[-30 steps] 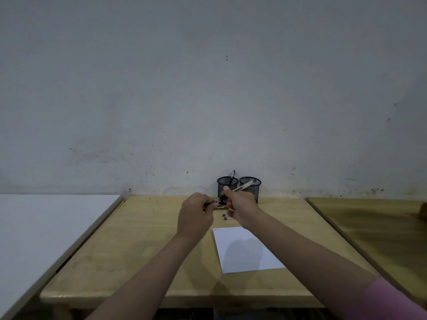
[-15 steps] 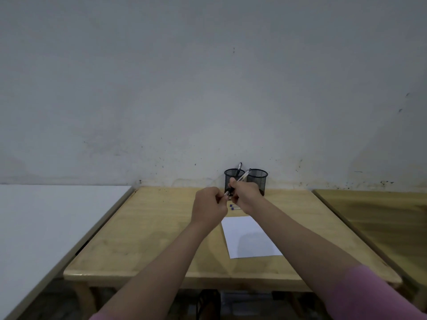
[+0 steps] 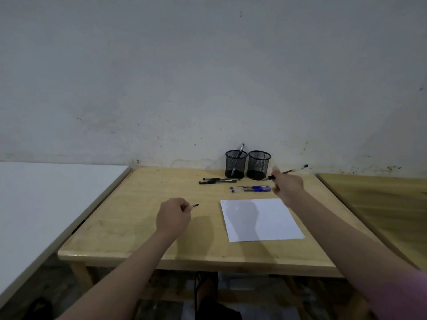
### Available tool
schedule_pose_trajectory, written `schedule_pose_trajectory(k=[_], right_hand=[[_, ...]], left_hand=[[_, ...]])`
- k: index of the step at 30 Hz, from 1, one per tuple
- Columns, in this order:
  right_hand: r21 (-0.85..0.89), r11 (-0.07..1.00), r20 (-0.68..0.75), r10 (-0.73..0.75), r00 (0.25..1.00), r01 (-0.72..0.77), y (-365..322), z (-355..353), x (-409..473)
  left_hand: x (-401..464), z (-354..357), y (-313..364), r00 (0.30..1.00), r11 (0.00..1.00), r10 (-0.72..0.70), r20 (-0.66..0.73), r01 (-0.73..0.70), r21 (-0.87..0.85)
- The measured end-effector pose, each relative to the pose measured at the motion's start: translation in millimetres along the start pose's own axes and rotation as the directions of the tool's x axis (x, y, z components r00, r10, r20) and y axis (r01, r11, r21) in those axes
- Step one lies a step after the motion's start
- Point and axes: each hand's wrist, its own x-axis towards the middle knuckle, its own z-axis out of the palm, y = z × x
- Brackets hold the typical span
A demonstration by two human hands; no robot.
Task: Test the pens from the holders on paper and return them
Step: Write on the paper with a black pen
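Right hand [image 3: 287,185]: fingers curled round an uncapped pen [image 3: 284,173], beyond the paper [image 3: 261,219].
Left hand [image 3: 172,217]: pinched its cap [image 3: 194,205], left of the paper.
Paper: apparently unmarked.
Holders [image 3: 247,164]: one pen inside; four lay on the table [image 3: 129,213], unreturned.

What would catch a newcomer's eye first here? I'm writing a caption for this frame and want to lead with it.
Probably the two hands spread apart above the wooden table: the right hand grips an uncapped pen near the back, the left hand holds its cap. Next, the white paper at centre right, and two black mesh holders by the wall, with pens lying before them.
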Motion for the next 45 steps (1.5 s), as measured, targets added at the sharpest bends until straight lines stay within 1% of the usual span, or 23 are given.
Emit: schedule_pose_trajectory(k=[3, 5, 7, 9, 12, 15, 17, 19, 21, 23, 25, 28, 30, 32, 36, 43, 45], right_hand=[[-0.034, 0.999, 0.069, 0.04, 0.997, -0.038, 19.1, 0.2, -5.9], [-0.054, 0.996, 0.1, 0.072, 0.992, -0.066, 27.4, 0.1, -10.0], [-0.064, 0.995, 0.141, 0.086, 0.986, -0.078, 34.0, 1.1, -12.1], [-0.081, 0.994, 0.176, 0.09, 0.98, -0.077, 39.9, 3.3, -13.6], [-0.1, 0.992, 0.19, 0.091, 0.978, -0.073, 46.4, 9.3, -14.3], [-0.134, 0.991, 0.231, 0.059, 0.971, -0.028, 53.2, 17.7, -13.1], [-0.166, 0.986, 0.249, 0.012, 0.968, 0.03, 58.0, 23.6, -12.3], [-0.172, 0.981, 0.265, -0.042, 0.963, 0.09, 61.9, 30.2, -11.0], [-0.181, 0.973, 0.271, -0.089, 0.959, 0.141, 64.9, 37.0, -9.8], [-0.187, 0.964, 0.277, -0.131, 0.952, 0.187, 69.1, 43.6, -6.5], [-0.217, 0.951, 0.278, -0.157, 0.948, 0.222, 73.5, 49.9, 0.0], [-0.252, 0.932, 0.28, -0.187, 0.942, 0.26, 76.7, 59.2, 12.1], [-0.235, 0.932, 0.288, -0.205, 0.936, 0.276, 77.9, 66.4, 19.4], [-0.213, 0.931, 0.307, -0.223, 0.925, 0.295, 80.6, 73.3, 23.5], [-0.234, 0.894, 0.366, -0.283, 0.886, 0.382, 89.9, 76.9, 29.1], [-0.216, 0.886, 0.31, -0.336, 0.889, 0.41, 97.8, 74.0, 30.2], [-0.229, 0.875, 0.323, -0.346, 0.881, 0.427, 99.5, 73.1, 30.2]], left_hand=[[3.4, 12.5, -14.0, 0.995, 0.994, -0.095, 0.018, 0.094, 0.059], [4.5, 18.7, -21.6, 0.994, 0.984, -0.11, 0.017, 0.107, 0.139], [7.4, 24.5, -28.4, 0.995, 0.978, -0.095, 0.001, 0.093, 0.188], [10.6, 29.0, -31.7, 0.997, 0.98, -0.077, -0.017, 0.078, 0.185], [12.0, 34.4, -32.4, 0.999, 0.976, -0.025, -0.043, 0.034, 0.217], [9.3, 40.6, -28.8, 0.997, 0.975, 0.047, -0.063, -0.032, 0.221], [8.7, 48.3, -23.7, 0.99, 0.971, 0.141, -0.025, -0.133, 0.2], [7.9, 57.9, -13.1, 0.976, 0.966, 0.212, 0.045, -0.216, 0.144], [6.5, 68.7, -0.7, 0.958, 0.963, 0.25, 0.139, -0.262, 0.071], [7.1, 79.9, 8.1, 0.935, 0.956, 0.275, 0.226, -0.29, 0.035], [10.5, 90.2, 11.1, 0.913, 0.95, 0.264, 0.311, -0.301, 0.078], [16.1, 98.7, 9.5, 0.889, 0.928, 0.206, 0.41, -0.31, 0.206], [17.4, 100.9, 7.8, 0.885, 0.921, 0.18, 0.43, -0.305, 0.243], [16.6, 102.2, 6.9, 0.884, 0.915, 0.186, 0.429, -0.315, 0.253], [16.8, 102.9, 6.4, 0.886, 0.912, 0.191, 0.423, -0.32, 0.258], [16.6, 102.8, 7.2, 0.894, 0.91, 0.191, 0.406, -0.316, 0.268], [16.4, 102.5, 7.4, 0.894, 0.912, 0.19, 0.405, -0.314, 0.265]])
